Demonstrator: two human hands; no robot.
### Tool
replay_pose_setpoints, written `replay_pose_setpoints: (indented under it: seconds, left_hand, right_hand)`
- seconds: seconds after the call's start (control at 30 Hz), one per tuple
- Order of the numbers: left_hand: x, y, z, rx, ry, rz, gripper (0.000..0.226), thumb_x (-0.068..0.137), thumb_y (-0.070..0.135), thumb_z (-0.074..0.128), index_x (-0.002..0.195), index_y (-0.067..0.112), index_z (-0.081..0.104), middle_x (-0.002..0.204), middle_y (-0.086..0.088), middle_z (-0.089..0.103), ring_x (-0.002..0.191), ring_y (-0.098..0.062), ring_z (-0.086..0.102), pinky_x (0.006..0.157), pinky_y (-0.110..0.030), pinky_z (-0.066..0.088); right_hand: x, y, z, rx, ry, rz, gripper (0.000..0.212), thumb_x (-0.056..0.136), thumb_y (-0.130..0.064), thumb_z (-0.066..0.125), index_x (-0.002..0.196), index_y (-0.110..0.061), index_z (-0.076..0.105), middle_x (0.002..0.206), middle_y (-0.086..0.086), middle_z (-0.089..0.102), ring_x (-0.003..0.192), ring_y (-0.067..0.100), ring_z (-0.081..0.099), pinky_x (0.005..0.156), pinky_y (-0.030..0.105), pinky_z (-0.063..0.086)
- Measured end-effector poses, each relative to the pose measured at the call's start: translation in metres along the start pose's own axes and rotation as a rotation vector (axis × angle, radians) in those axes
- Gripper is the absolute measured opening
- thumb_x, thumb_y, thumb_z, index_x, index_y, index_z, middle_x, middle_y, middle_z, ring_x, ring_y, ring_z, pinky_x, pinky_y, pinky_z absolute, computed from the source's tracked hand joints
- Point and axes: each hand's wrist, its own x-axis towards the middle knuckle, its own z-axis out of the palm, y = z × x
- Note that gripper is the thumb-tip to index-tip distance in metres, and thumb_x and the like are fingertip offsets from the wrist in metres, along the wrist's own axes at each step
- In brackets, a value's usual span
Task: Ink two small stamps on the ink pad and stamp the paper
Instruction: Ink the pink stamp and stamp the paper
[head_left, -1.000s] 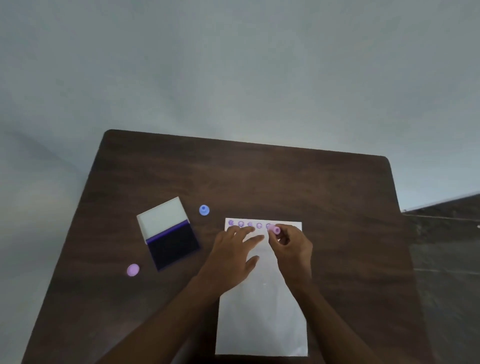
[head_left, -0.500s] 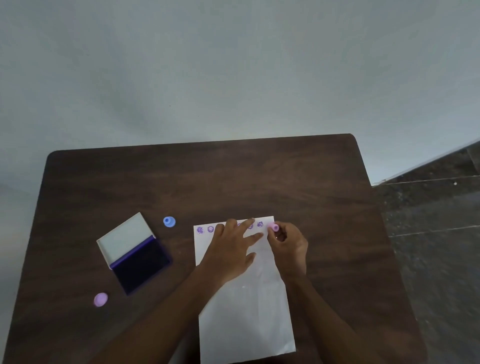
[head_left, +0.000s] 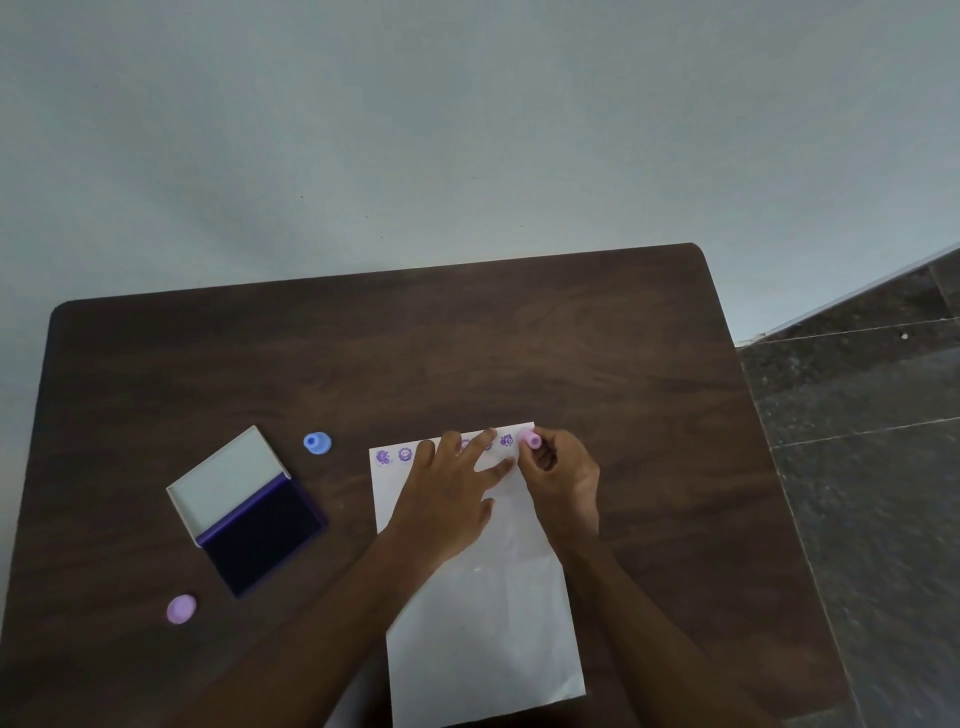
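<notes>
Fingers of the left hand (head_left: 451, 486) lie spread and flat on the white paper (head_left: 483, 623), while the right hand (head_left: 561, 475) pinches a pink stamp (head_left: 532, 440) at the sheet's top right corner. From the left: a pink cap (head_left: 181, 608), the open ink pad (head_left: 260, 530) (lid flipped back), a blue stamp (head_left: 317, 442), then a row of purple prints (head_left: 393, 456) along the paper's top edge, all on the dark wooden table (head_left: 467, 353).

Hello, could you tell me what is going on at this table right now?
A person is stamping a white sheet of paper. The right hand pinches a small pink stamp at the sheet's far right corner, ending a row of purple prints. The left hand presses the sheet flat. An open purple ink pad lies left.
</notes>
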Motion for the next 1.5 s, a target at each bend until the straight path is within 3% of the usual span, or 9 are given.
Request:
replay_pose_setpoints:
  seconds: [0.13, 0.27, 0.43, 0.57, 0.7, 1.03, 1.37, 1.5]
  left_hand:
    - [-0.0010, -0.0015, 0.0017, 0.041, 0.010, 0.004, 0.060, 0.081, 0.043, 0.068, 0.137, 0.037, 0.047, 0.149, -0.001, 0.045, 0.121, -0.029, 0.053, 0.098, -0.047, 0.044]
    - [-0.0003, 0.0001, 0.0018, 0.047, 0.012, 0.001, 0.060, 0.081, 0.043, 0.067, 0.138, 0.037, 0.047, 0.150, -0.001, 0.043, 0.122, -0.030, 0.052, 0.099, -0.047, 0.044]
    - [-0.0013, -0.0002, 0.0018, 0.029, 0.023, -0.003, 0.060, 0.085, 0.042, 0.064, 0.141, 0.037, 0.042, 0.154, 0.000, 0.037, 0.127, -0.030, 0.047, 0.103, -0.047, 0.040]
    - [-0.0010, 0.0014, 0.0004, 0.020, 0.016, -0.013, 0.060, 0.089, 0.043, 0.059, 0.144, 0.038, 0.035, 0.158, 0.001, 0.029, 0.133, -0.029, 0.041, 0.108, -0.047, 0.035]
    - [-0.0003, 0.0003, 0.0017, 0.029, 0.018, -0.007, 0.060, 0.083, 0.042, 0.065, 0.139, 0.037, 0.044, 0.153, 0.000, 0.038, 0.126, -0.029, 0.048, 0.103, -0.048, 0.040]
    - [0.0003, 0.0002, 0.0017, 0.040, 0.020, 0.004, 0.059, 0.085, 0.042, 0.063, 0.139, 0.038, 0.043, 0.155, 0.000, 0.035, 0.127, -0.029, 0.046, 0.103, -0.049, 0.039]
    - [-0.0010, -0.0006, 0.0009, 0.011, 0.007, -0.003, 0.058, 0.088, 0.040, 0.059, 0.142, 0.038, 0.038, 0.158, 0.001, 0.028, 0.131, -0.029, 0.041, 0.107, -0.048, 0.035]
    - [-0.0008, 0.0021, -0.0021, 0.008, -0.001, -0.018, 0.059, 0.090, 0.034, 0.057, 0.144, 0.038, 0.034, 0.159, 0.003, 0.024, 0.132, -0.027, 0.038, 0.108, -0.047, 0.032]
  right_hand:
    - [0.0005, -0.0002, 0.0007, -0.010, 0.015, -0.023, 0.023, 0.091, -0.030, 0.060, 0.097, -0.009, 0.066, 0.097, 0.007, 0.070, 0.079, 0.012, 0.060, 0.077, 0.023, 0.054]
    - [0.0018, 0.0006, 0.0020, -0.017, 0.005, -0.012, 0.024, 0.090, -0.030, 0.060, 0.099, -0.009, 0.066, 0.100, 0.007, 0.070, 0.080, 0.010, 0.058, 0.072, 0.007, 0.043]
    - [0.0041, 0.0015, 0.0035, -0.008, -0.015, 0.000, 0.026, 0.089, -0.033, 0.061, 0.104, -0.012, 0.064, 0.105, 0.007, 0.069, 0.085, 0.012, 0.060, 0.076, 0.013, 0.048]
    - [0.0061, 0.0005, 0.0041, 0.001, -0.041, 0.017, 0.028, 0.088, -0.034, 0.062, 0.108, -0.013, 0.062, 0.106, 0.002, 0.066, 0.080, 0.006, 0.058, 0.071, 0.004, 0.044]
    - [0.0083, 0.0020, 0.0044, -0.028, -0.008, -0.020, 0.026, 0.087, -0.033, 0.064, 0.103, -0.012, 0.064, 0.104, 0.005, 0.068, 0.082, 0.010, 0.060, 0.076, 0.015, 0.052]
    - [0.0076, 0.0005, 0.0034, 0.005, -0.037, 0.025, 0.025, 0.088, -0.034, 0.063, 0.103, -0.014, 0.063, 0.103, 0.003, 0.067, 0.078, 0.007, 0.058, 0.070, 0.007, 0.045]
    - [0.0082, -0.0024, 0.0060, -0.026, 0.013, 0.019, 0.022, 0.088, -0.032, 0.063, 0.098, -0.013, 0.065, 0.098, 0.004, 0.069, 0.080, 0.013, 0.063, 0.076, 0.025, 0.057]
    - [0.0092, -0.0076, 0.0064, -0.063, 0.015, 0.033, 0.023, 0.090, -0.035, 0.059, 0.093, -0.013, 0.065, 0.094, 0.004, 0.069, 0.076, 0.013, 0.062, 0.068, 0.016, 0.051]
